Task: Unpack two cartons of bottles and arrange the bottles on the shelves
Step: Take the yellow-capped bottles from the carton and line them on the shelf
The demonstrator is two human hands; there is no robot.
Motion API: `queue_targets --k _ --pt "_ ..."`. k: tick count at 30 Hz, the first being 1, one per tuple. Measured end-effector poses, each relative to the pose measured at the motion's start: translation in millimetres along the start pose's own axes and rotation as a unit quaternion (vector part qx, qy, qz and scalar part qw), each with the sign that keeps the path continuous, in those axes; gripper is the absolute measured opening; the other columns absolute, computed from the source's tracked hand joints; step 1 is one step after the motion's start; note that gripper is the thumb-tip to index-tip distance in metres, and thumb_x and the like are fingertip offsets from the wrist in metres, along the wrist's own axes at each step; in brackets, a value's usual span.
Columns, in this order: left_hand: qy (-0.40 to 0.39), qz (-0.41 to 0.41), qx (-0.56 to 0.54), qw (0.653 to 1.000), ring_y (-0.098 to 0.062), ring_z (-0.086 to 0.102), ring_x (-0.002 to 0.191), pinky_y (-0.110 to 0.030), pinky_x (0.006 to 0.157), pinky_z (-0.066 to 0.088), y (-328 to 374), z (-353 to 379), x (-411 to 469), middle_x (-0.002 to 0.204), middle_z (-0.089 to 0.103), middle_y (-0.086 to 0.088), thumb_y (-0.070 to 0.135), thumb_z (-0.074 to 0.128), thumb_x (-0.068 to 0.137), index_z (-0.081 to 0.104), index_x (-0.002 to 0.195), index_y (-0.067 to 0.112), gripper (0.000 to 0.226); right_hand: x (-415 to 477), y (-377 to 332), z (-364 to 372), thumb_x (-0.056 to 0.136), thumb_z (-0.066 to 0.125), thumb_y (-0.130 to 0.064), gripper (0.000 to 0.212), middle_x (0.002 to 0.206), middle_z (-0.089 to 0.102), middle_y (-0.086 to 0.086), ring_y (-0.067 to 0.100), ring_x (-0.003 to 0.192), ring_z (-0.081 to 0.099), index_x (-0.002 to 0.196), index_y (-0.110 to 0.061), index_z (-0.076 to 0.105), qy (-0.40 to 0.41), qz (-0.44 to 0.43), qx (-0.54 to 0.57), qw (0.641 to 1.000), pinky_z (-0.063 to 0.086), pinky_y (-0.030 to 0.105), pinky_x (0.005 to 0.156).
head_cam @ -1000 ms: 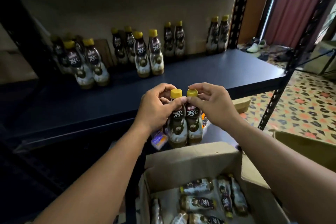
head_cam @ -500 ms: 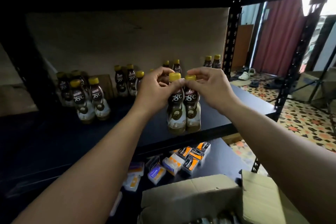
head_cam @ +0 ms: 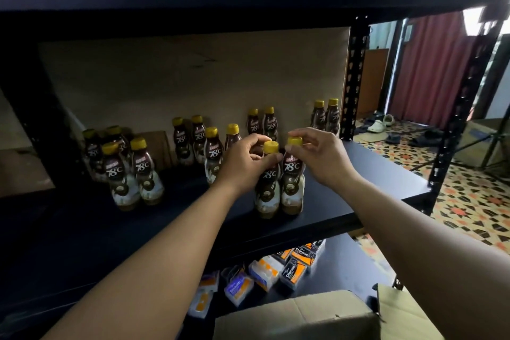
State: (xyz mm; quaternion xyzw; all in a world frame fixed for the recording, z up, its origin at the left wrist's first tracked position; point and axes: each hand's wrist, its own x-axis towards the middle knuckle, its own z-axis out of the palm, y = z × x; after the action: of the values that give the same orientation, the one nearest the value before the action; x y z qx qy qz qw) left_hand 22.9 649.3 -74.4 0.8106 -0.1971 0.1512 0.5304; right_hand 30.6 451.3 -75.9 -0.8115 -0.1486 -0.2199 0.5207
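Left hand (head_cam: 245, 159) is curling its fingers round the neck of the left bottle (head_cam: 265, 196), just under its yellow cap. Right hand (head_cam: 324, 159) is pinching the cap of the right bottle (head_cam: 293, 188). Both bottles are standing upright and touching on the shelf (head_cam: 364, 182), directly beneath the fingertips. Other pairs (head_cam: 135, 174) are standing beyond the knuckles.

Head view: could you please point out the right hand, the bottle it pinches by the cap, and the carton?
Right hand (head_cam: 323, 159): head view, middle of the hand.
Right bottle (head_cam: 293, 191): head view, lower label.
Carton (head_cam: 298, 317): head view, top flap.
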Motion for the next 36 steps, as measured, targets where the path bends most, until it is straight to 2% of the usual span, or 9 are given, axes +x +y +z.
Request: queue_targets --k 3,9,13,18,19,22,30,33,36 --pt "0.001 0.009 0.01 1.0 -0.01 0.07 0.094 -0.032 0.085 0.059 -6 8 14 0.102 0.073 0.004 0.03 0.08 0.085 0.067 0.114 0.021 0.033 6 7 -5 0.086 0.081 -0.032 0.028 0.1 0.072 -0.019 -0.006 0.091 0.07 0.113 -0.035 0.073 -0.001 -0.002 -0.011 1.0 0.056 0.016 0.078" --pt "0.006 0.009 0.04 0.999 -0.005 0.067 0.098 -0.037 0.09 0.058 -14 25 41 0.105 0.071 0.01 0.039 0.078 0.086 0.065 0.116 0.024 0.036 32 28 -13 0.085 0.083 -0.026 0.03 0.103 0.075 -0.009 0.001 0.092 0.072 0.113 -0.033 0.075 -0.003 -0.001 -0.018 1.0 0.06 0.032 0.089" --pt "0.017 0.002 0.063 0.998 -0.005 0.067 0.098 -0.038 0.088 0.058 -22 36 63 0.104 0.07 0.011 0.045 0.078 0.085 0.064 0.113 0.028 0.036 54 44 -15 0.085 0.083 -0.027 0.032 0.101 0.076 -0.008 0.002 0.091 0.073 0.116 -0.033 0.074 -0.009 0.002 -0.025 1.0 0.059 0.033 0.09" --pt "0.034 0.004 0.096 0.995 0.006 0.061 0.085 -0.005 0.067 0.046 -29 46 88 0.097 0.069 0.012 0.037 0.078 0.087 0.065 0.111 0.02 0.032 76 68 -14 0.084 0.083 -0.026 0.04 0.1 0.077 -0.008 0.008 0.089 0.075 0.12 -0.036 0.071 -0.023 0.003 -0.016 1.0 0.06 0.041 0.09" --pt "0.037 0.005 0.103 0.994 0.007 0.06 0.085 -0.003 0.065 0.043 -32 48 93 0.098 0.068 0.011 0.036 0.078 0.087 0.064 0.111 0.019 0.033 79 72 -13 0.085 0.083 -0.026 0.04 0.1 0.078 -0.007 0.007 0.089 0.075 0.121 -0.037 0.07 -0.021 0.003 -0.014 1.0 0.06 0.041 0.09" --pt "0.048 0.003 0.121 0.991 0.008 0.057 0.086 -0.009 0.067 0.042 -37 55 105 0.101 0.066 0.011 0.041 0.076 0.087 0.063 0.112 0.022 0.034 89 80 -13 0.087 0.081 -0.028 0.039 0.103 0.077 -0.007 0.006 0.089 0.075 0.123 -0.039 0.069 -0.016 0.005 -0.013 1.0 0.061 0.038 0.089" --pt "0.055 -0.013 0.178 0.982 -0.013 0.06 0.1 -0.028 0.08 0.045 -39 60 113 0.113 0.065 0.009 0.049 0.07 0.089 0.061 0.115 0.027 0.035 100 84 -15 0.089 0.078 -0.028 0.04 0.104 0.075 -0.006 0.001 0.088 0.072 0.127 -0.036 0.068 -0.02 0.002 -0.03 0.999 0.058 0.021 0.082" --pt "0.049 -0.026 0.199 0.979 -0.012 0.057 0.098 -0.028 0.079 0.042 -30 61 110 0.109 0.061 0.011 0.05 0.069 0.09 0.06 0.115 0.026 0.036 99 81 -18 0.09 0.078 -0.028 0.04 0.101 0.072 -0.008 -0.003 0.087 0.068 0.128 -0.034 0.068 -0.027 0.0 -0.032 0.999 0.048 0.004 0.067" --pt "0.048 -0.034 0.201 0.978 -0.014 0.063 0.1 -0.033 0.082 0.05 -27 63 110 0.11 0.066 0.008 0.054 0.069 0.088 0.058 0.112 0.029 0.036 99 83 -19 0.09 0.077 -0.029 0.041 0.107 0.075 -0.005 0.003 0.091 0.07 0.129 -0.034 0.067 -0.03 -0.005 -0.029 0.999 0.05 0.011 0.071"
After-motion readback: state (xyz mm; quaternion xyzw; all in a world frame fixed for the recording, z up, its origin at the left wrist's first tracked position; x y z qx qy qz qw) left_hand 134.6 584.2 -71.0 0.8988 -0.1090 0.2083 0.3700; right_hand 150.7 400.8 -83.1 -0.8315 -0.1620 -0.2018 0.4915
